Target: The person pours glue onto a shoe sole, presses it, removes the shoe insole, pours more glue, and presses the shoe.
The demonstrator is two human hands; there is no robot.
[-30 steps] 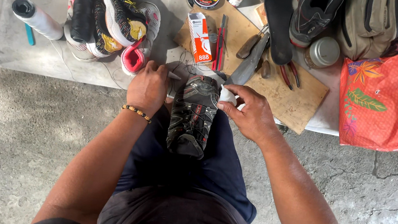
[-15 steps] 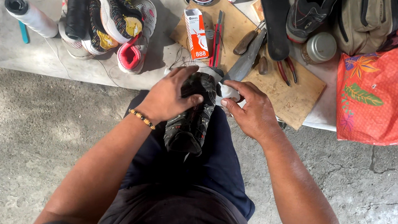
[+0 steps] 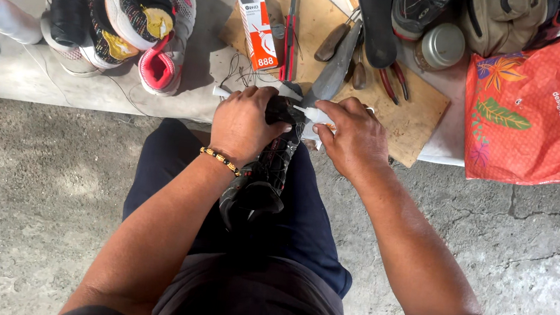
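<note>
Dark shoe (image 3: 265,177) on the lap between both hands, toe toward the desk (image 3: 13,68). Left hand (image 3: 245,123) clenched over its upper; right hand (image 3: 352,134) just beside, pinching a small white tube (image 3: 314,115) at the toe.

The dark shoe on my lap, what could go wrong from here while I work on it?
The dark shoe rests only on your thighs, steadied by your left hand, so it might slip off. Your right hand holds a small white object close to the left fingers, which could get nicked or smeared. Loose tools on the wooden board sit close and could be knocked.
</note>
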